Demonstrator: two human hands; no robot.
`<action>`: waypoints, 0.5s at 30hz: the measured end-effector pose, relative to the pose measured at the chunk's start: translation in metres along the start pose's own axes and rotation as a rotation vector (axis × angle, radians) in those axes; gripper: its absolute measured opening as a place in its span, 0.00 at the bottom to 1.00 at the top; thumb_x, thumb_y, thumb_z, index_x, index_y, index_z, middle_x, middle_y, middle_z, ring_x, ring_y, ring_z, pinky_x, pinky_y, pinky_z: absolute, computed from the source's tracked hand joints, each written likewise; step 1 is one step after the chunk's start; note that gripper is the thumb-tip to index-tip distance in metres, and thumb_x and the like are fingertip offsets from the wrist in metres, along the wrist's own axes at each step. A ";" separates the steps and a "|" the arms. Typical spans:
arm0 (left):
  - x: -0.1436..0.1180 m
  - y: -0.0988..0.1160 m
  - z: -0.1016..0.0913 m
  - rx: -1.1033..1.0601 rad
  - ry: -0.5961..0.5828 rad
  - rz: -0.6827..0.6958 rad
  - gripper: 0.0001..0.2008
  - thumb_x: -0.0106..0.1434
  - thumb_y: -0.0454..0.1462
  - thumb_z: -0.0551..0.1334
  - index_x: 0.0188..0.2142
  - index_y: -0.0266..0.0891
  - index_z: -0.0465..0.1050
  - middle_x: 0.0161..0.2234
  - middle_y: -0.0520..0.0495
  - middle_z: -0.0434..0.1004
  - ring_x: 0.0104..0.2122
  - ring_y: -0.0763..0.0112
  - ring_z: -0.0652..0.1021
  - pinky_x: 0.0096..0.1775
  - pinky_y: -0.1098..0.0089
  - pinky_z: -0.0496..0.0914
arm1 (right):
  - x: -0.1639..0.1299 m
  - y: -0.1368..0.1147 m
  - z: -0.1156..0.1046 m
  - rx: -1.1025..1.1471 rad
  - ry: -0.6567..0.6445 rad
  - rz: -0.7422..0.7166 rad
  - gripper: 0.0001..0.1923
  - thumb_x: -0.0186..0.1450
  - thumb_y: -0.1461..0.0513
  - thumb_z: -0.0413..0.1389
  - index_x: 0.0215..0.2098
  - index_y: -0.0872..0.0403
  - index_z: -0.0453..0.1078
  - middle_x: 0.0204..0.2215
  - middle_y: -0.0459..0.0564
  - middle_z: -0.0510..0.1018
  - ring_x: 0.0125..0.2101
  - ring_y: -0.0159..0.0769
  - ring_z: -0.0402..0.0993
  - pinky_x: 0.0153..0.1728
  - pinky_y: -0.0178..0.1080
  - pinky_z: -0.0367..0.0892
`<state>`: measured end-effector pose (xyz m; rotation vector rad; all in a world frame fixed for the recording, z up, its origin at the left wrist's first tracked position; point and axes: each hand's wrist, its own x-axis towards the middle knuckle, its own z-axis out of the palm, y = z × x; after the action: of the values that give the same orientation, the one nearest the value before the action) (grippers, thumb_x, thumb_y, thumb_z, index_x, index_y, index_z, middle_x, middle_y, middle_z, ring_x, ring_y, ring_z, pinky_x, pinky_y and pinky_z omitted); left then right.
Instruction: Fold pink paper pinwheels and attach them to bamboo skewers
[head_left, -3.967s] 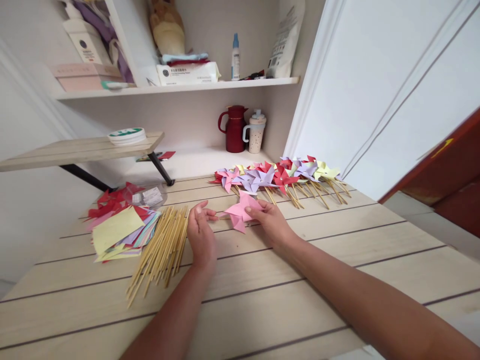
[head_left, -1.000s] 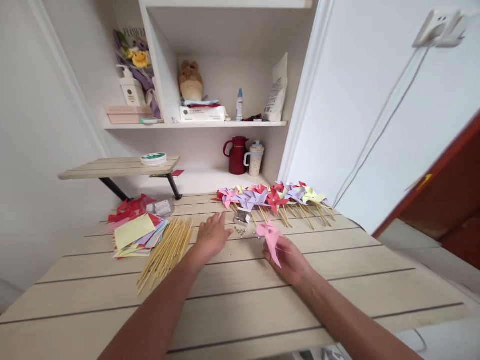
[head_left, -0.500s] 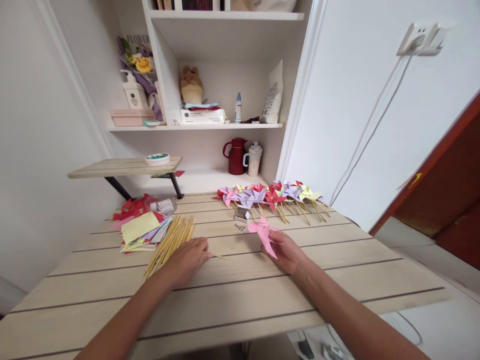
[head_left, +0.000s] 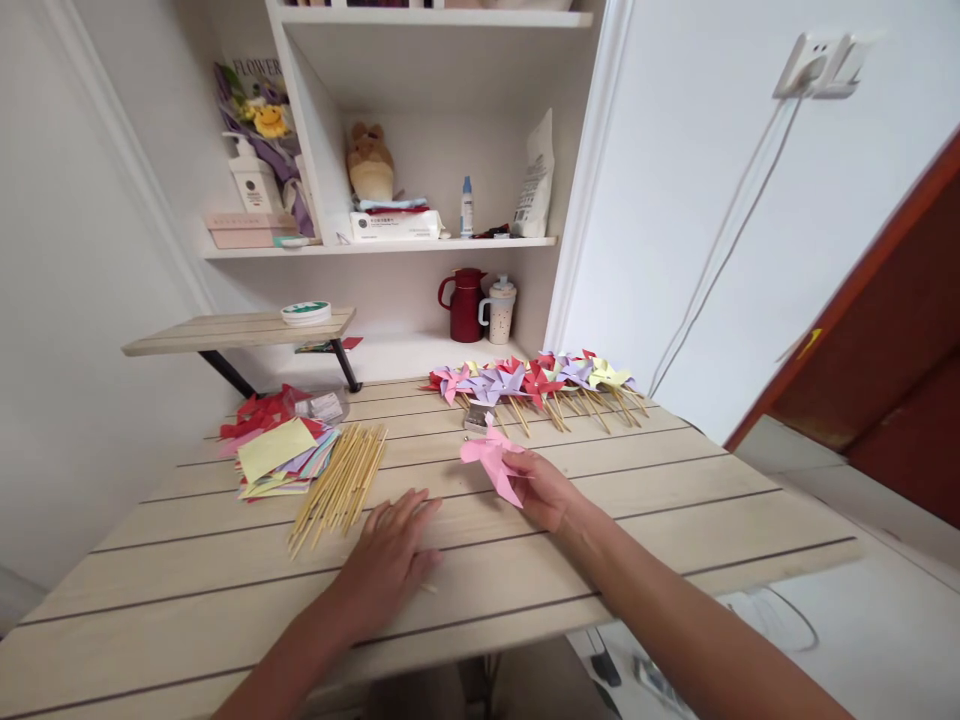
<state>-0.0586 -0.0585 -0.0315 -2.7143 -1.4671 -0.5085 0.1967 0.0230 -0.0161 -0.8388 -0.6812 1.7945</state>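
Note:
My right hand (head_left: 546, 490) pinches a pink paper pinwheel (head_left: 493, 458) above the middle of the table, with a thin pin-like point sticking out past the fingers. To its left, my left hand (head_left: 394, 555) lies low over the tabletop, fingers stretched and spread. A short end of a wooden stick (head_left: 429, 588) shows by the thumb; the rest is hidden under the hand. Just beyond that hand lies a bundle of wooden sticks (head_left: 341, 490). Behind the pink pinwheel is a small clear box (head_left: 478, 416); the little metal pieces near it are mostly covered.
Finished-looking pinwheels on sticks (head_left: 536, 385) lie in a row at the back right. A stack of coloured paper squares (head_left: 277, 455) and red paper pieces (head_left: 262, 410) sit at the left, beside a small raised stand (head_left: 225, 330). A red jug (head_left: 466, 305) and a cup (head_left: 501, 312) stand behind.
My left hand has moved nearer to me and spread its fingers; the stick it pinched now lies mostly under it. The right hand still holds the pink pinwheel. The view has shifted slightly.

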 end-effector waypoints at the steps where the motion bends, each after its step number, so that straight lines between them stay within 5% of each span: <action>1: -0.002 0.002 0.003 0.016 0.006 0.012 0.24 0.71 0.45 0.52 0.64 0.46 0.62 0.64 0.41 0.66 0.63 0.58 0.66 0.61 0.52 0.61 | 0.000 0.001 -0.002 0.007 0.007 -0.006 0.04 0.58 0.65 0.61 0.33 0.56 0.75 0.25 0.48 0.80 0.22 0.31 0.72 0.25 0.33 0.67; 8: 0.012 -0.010 -0.002 0.145 -0.062 0.117 0.20 0.70 0.45 0.56 0.60 0.46 0.68 0.62 0.40 0.68 0.62 0.55 0.68 0.62 0.46 0.57 | -0.002 0.003 -0.003 0.035 -0.010 -0.046 0.04 0.57 0.65 0.62 0.33 0.56 0.75 0.25 0.48 0.79 0.22 0.31 0.71 0.25 0.33 0.66; 15: 0.039 0.004 -0.008 0.140 0.126 0.038 0.20 0.68 0.28 0.52 0.55 0.42 0.72 0.56 0.40 0.76 0.58 0.53 0.72 0.62 0.44 0.54 | -0.008 0.004 0.005 0.002 -0.046 -0.088 0.13 0.52 0.63 0.68 0.35 0.59 0.77 0.26 0.49 0.81 0.23 0.32 0.71 0.26 0.34 0.65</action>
<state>-0.0374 -0.0305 -0.0123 -2.5476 -1.3633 -0.5427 0.1932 0.0136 -0.0142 -0.7573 -0.7349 1.7392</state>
